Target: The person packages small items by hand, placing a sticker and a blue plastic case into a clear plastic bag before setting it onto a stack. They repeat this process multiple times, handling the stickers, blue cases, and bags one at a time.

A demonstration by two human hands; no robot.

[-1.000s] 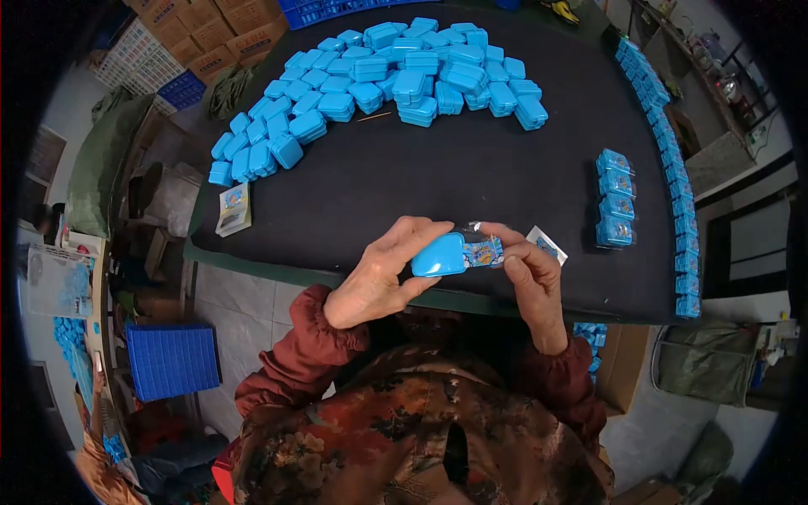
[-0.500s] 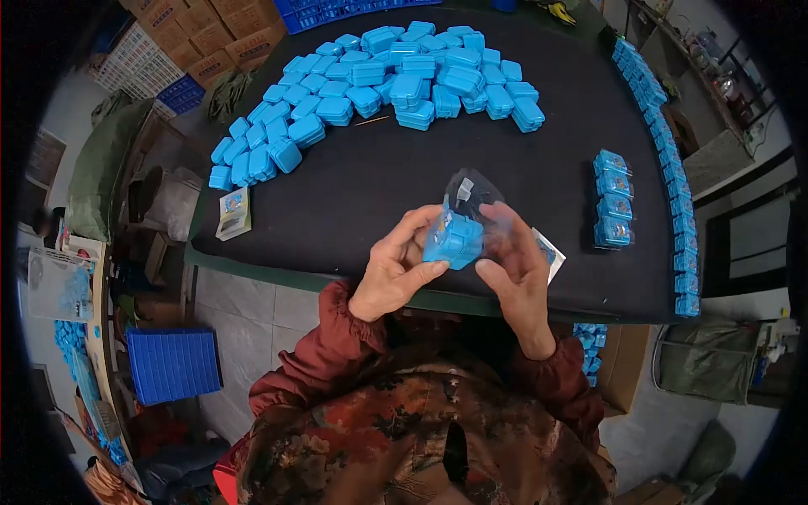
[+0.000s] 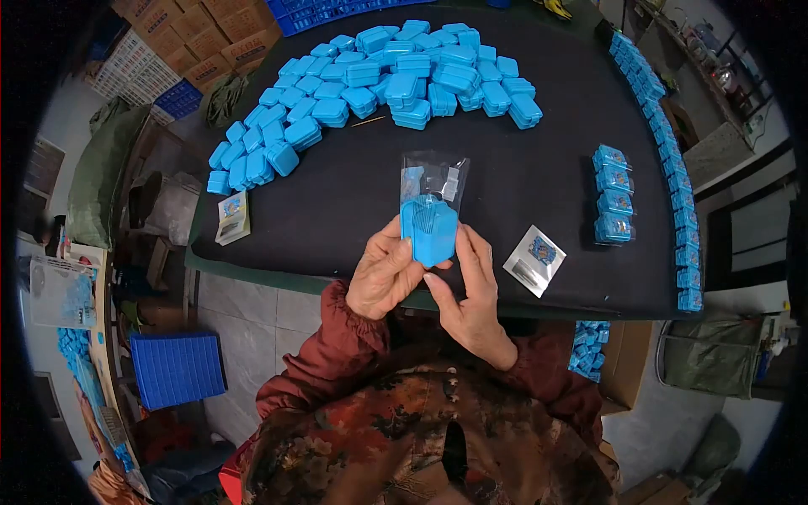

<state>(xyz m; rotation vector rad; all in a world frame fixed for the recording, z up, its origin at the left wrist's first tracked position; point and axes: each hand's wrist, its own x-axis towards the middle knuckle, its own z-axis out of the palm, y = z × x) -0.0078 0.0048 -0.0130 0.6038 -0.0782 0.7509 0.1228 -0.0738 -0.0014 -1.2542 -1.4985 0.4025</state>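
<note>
A blue box in a clear plastic bag (image 3: 433,231) is held upright between my two hands over the table's front edge. My left hand (image 3: 385,273) grips its left side and bottom, with the thumb on the front. My right hand (image 3: 471,299) holds the lower right side with its fingertips, the thumb lower down. The bag's loose top stands above the box, with a small white label on it. To the right of my right hand lies a stack of printed cards (image 3: 535,261). Another small stack of cards (image 3: 233,217) is at the left edge.
Many blue boxes (image 3: 362,74) are piled across the back of the black table (image 3: 353,185). At the right stand several bagged boxes (image 3: 613,202) in a column, with a long row (image 3: 680,189) along the edge. A blue crate (image 3: 324,13) is behind; an open carton (image 3: 627,362) is below right.
The bagged box has turned upright and moved slightly left, its bag top now flattened above it. My right hand has moved left and down, uncovering the right cards.
</note>
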